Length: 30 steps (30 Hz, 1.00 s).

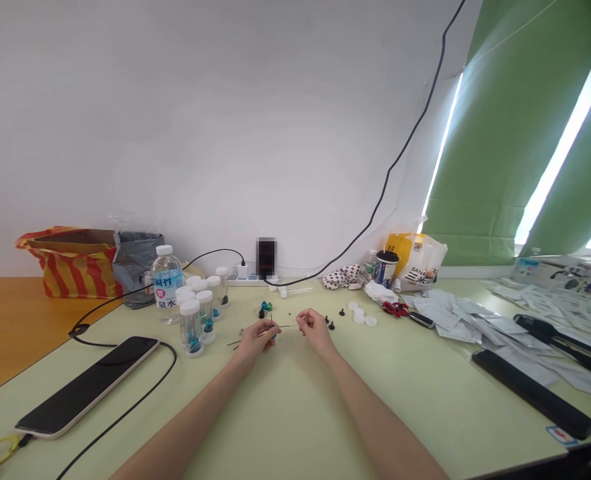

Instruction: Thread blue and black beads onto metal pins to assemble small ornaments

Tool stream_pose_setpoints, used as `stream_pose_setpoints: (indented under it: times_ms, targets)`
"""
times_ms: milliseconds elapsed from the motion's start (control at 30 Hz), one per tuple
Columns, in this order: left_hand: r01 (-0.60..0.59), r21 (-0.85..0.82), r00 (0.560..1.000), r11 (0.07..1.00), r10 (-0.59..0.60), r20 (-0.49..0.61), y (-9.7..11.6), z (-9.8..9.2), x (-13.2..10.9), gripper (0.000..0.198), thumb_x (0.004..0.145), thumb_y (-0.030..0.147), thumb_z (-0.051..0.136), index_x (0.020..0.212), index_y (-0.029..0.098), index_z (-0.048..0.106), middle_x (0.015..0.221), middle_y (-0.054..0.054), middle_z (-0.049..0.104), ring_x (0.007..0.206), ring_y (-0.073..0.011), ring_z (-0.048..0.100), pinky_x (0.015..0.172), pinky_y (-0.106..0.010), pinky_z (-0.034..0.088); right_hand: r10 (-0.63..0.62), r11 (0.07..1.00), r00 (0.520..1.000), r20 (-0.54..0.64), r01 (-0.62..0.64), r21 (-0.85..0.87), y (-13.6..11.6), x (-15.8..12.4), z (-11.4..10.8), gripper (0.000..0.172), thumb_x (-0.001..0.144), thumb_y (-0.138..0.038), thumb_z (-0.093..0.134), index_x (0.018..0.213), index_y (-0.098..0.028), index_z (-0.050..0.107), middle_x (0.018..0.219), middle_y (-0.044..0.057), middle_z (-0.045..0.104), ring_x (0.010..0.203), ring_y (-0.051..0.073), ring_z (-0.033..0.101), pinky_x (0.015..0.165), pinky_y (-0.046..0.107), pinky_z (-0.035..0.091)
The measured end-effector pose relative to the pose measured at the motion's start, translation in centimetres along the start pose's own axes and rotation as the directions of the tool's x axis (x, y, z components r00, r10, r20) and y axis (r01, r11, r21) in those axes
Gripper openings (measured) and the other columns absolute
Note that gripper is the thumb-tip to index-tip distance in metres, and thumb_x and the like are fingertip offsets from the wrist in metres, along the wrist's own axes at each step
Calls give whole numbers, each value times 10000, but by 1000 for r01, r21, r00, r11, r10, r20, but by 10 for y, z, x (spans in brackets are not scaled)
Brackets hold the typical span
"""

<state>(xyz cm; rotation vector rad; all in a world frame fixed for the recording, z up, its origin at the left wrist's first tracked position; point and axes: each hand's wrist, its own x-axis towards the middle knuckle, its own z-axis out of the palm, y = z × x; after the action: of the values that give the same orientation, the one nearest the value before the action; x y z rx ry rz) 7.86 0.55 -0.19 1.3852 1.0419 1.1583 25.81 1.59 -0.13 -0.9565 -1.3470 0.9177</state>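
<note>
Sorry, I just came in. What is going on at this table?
Someone is working with bare hands at a pale green table. The left hand pinches a thin wire, which reaches across toward the right hand, and a small blue piece sits at the left fingers. Clear jars with white lids and blue pieces inside stand to the left. Small black pieces lie just beyond the right hand.

Plastic vials [193, 327] stand left of the left hand [253, 339] on the desk [295, 427].
</note>
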Motion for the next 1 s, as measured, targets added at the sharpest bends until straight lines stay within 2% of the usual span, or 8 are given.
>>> stream_pose_setpoints:
  times_ms: [267, 500, 800, 1000]
  targets:
    - [20, -22, 999, 1000, -21, -24, 0, -1, 1, 166, 878, 283, 566, 954, 138, 596, 834, -5, 636, 575, -100, 576, 509, -246, 498, 60, 996, 997, 40, -62, 63, 2, 1, -1, 379, 604, -476, 703, 790, -146, 693, 687, 54, 657, 643, 169, 608, 671, 326, 503]
    - [23, -3, 1000, 1000, -23, -16, 0, -1, 0, 145, 875, 257, 572, 953, 137, 597, 825, -2, 635, 570, -98, 575, 500, -240, 495, 101, 990, 995, 12, -102, 100, 3, 1, -3, 330, 541, -448, 754, 710, -166, 719, 693, 55, 658, 638, 170, 586, 606, 307, 487]
    - [15, 18, 1000, 1000, -14, -15, -4, -2, 3, 154, 872, 262, 576, 961, 138, 598, 844, -8, 639, 596, -107, 587, 521, -252, 507, 217, 928, 975, 56, -224, 299, 1, 0, -3, 501, 440, -511, 820, 740, -136, 679, 663, 50, 660, 617, 142, 601, 677, 312, 504]
    - [9, 21, 1000, 1000, -9, -4, -4, -2, 4, 161, 873, 271, 574, 962, 138, 597, 854, -11, 641, 601, -108, 589, 525, -254, 508, 256, 912, 966, 14, -247, 327, -1, -1, -1, 501, 393, -509, 837, 667, -129, 659, 622, 31, 635, 583, 123, 575, 611, 281, 484]
